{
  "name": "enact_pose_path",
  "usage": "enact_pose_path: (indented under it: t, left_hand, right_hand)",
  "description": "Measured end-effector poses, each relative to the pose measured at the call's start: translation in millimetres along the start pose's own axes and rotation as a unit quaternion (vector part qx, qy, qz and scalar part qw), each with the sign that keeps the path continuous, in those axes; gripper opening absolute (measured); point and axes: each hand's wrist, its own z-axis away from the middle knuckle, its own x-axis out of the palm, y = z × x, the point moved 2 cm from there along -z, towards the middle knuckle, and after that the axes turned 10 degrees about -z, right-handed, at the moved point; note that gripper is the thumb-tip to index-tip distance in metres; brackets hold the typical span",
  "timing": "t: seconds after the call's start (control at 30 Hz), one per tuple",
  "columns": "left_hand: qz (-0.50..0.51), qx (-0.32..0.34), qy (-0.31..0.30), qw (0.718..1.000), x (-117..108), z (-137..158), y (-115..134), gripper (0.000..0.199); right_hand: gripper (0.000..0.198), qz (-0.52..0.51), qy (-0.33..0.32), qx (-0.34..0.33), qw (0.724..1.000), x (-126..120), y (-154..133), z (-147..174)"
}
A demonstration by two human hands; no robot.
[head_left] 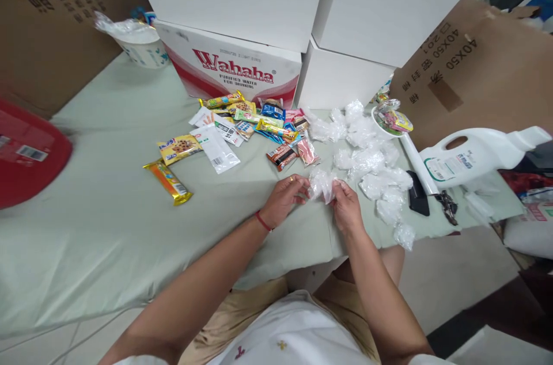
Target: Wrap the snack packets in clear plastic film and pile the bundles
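A crumpled clear plastic bag (320,183) is held between my two hands near the table's front edge. My left hand (283,199), with a red cord at the wrist, has its fingers closed at the bag's left side. On the other side, my right hand (346,204) pinches the bag between thumb and fingers. Just beyond lie a brown snack packet (282,156) and a pink one (307,152). More crumpled clear bags (367,160) spread out to the right of my hands. Farther left are a yellow cookie packet (179,148) and an orange-yellow snack bar (169,182).
A Wahaha carton (233,68) and white boxes (354,2) stand behind the snacks. To the right are a white jug (479,155), a dark phone-like object (418,195) and a bowl of packets (386,123). A red container (30,152) is at far left, a patterned tub (142,54) behind.
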Motion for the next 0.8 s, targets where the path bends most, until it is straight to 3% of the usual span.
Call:
enact_pose_path:
  t: [0.13, 0.2, 0.3, 0.4, 0.5, 0.57, 0.63, 0.7, 0.73, 0.8]
  left_hand:
    - [0.005, -0.021, -0.011, 1.000, 1.7, 0.4, -1.5, 0.057]
    - [0.001, -0.011, 0.005, 1.000, 0.1, -0.6, -1.7, 0.053]
    - [0.034, 0.000, 0.035, 0.999, -3.6, -1.7, -1.0, 0.051]
    - [0.056, -0.001, 0.032, 0.998, -4.7, -1.8, -0.6, 0.055]
    - [0.057, 0.004, 0.045, 0.997, -4.0, -1.9, -0.5, 0.057]
    - [0.056, 0.005, 0.054, 0.997, -3.3, -1.9, -0.2, 0.057]
    - [0.068, 0.005, 0.051, 0.996, -2.4, -1.4, 0.4, 0.055]
    - [0.082, 0.006, 0.038, 0.996, -1.4, -0.4, 0.9, 0.051]
    - [0.084, 0.007, 0.031, 0.996, -1.0, 0.1, 0.8, 0.050]
    - [0.069, 0.010, 0.030, 0.997, -0.4, 0.4, -0.3, 0.054]
  right_hand:
    - [0.039, 0.042, -0.035, -0.022, 0.998, 5.2, -15.2, 2.8]
    - [0.040, 0.063, 0.014, -0.050, 0.997, 0.1, -25.5, -2.7]
    - [0.042, 0.064, 0.138, -0.132, 0.980, -20.1, -48.8, -23.9]
    - [0.042, 0.101, 0.150, -0.173, 0.968, -37.1, -74.7, -50.3]
    - [0.050, 0.219, 0.153, -0.226, 0.937, -37.6, -93.2, -55.0]
    - [0.052, 0.269, 0.116, -0.263, 0.919, -25.2, -92.4, -41.1]
    - [0.045, 0.283, -0.016, -0.254, 0.925, -4.1, -76.8, -21.0]
    - [0.030, 0.267, -0.139, -0.203, 0.932, 17.3, -52.1, -2.5]
    - [0.023, 0.245, -0.158, -0.172, 0.941, 25.5, -39.5, 3.6]
    - [0.018, 0.176, -0.131, -0.113, 0.969, 35.4, -18.7, 8.8]
